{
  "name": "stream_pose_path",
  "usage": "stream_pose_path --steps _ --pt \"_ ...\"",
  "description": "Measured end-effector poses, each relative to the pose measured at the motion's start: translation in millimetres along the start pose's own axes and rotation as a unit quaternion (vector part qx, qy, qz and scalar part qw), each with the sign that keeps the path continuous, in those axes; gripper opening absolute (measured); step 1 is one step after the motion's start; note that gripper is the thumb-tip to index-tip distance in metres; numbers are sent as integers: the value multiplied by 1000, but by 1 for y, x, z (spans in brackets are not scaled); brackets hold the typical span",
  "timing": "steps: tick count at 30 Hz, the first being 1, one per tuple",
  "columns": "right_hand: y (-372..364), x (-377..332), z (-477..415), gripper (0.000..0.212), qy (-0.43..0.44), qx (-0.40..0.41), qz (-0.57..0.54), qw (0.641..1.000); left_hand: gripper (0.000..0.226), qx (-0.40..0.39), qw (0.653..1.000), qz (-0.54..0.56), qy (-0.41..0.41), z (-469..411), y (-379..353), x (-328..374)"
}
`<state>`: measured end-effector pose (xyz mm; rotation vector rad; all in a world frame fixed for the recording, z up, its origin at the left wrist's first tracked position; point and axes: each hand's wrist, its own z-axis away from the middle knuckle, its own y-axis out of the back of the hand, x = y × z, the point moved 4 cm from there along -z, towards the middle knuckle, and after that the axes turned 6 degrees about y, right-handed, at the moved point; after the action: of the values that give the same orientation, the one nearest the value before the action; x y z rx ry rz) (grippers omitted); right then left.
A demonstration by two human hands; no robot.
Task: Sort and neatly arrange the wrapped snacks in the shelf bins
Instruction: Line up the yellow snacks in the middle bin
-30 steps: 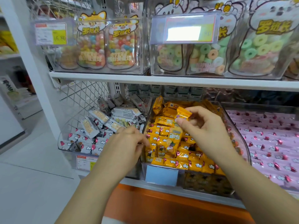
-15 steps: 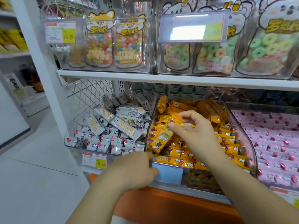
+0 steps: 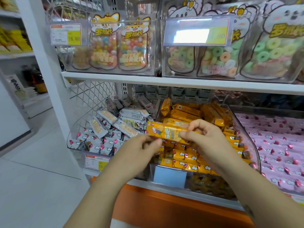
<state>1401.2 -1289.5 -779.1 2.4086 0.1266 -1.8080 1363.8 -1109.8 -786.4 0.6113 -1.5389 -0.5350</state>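
Left grip (image 3: 141,151) and right grip (image 3: 209,142) pinch a yellow bar (image 3: 166,131); a slip could drop it among white packs (image 3: 107,116)

Hangs pinched between left hand (image 3: 139,150) and right hand (image 3: 210,142), above the middle bin (image 3: 253,155): one long yellow wrapped snack (image 3: 166,133), printed face up, left end a little higher, blurred. In that clear bin, lined in neat front rows, small yellow packets (image 3: 185,165); heaped loosely behind, longer yellow bars (image 3: 189,112). In the left bin (image 3: 74,129), low in front, white packets with red balloons (image 3: 98,145); strewn crosswise on top, long white bars (image 3: 107,116). In the right bin (image 3: 263,109), laid in flat rows, pink packets (image 3: 276,145).
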Motion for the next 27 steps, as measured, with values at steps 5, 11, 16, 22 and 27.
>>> stream_pose_path --steps 5,11,16,22,27 --pt "-17 -4 9 29 14 -96 90 991 14 53 973 222 -11 -2 5 12" --pt "-21 -25 10 55 118 -101 160 975 30 37 988 126 -83 -2 -2 15" --pt "-18 -25 4 26 179 -59 220 957 28 80 991 24 -104 -4 1 11" --pt "-14 -7 -7 19 152 -5 209 966 13 22 992 -124 -26 1 7 -4" --pt "-17 -4 -12 20 143 -27 265 953 21 -33 981 -189 -7 1 -3 -11"
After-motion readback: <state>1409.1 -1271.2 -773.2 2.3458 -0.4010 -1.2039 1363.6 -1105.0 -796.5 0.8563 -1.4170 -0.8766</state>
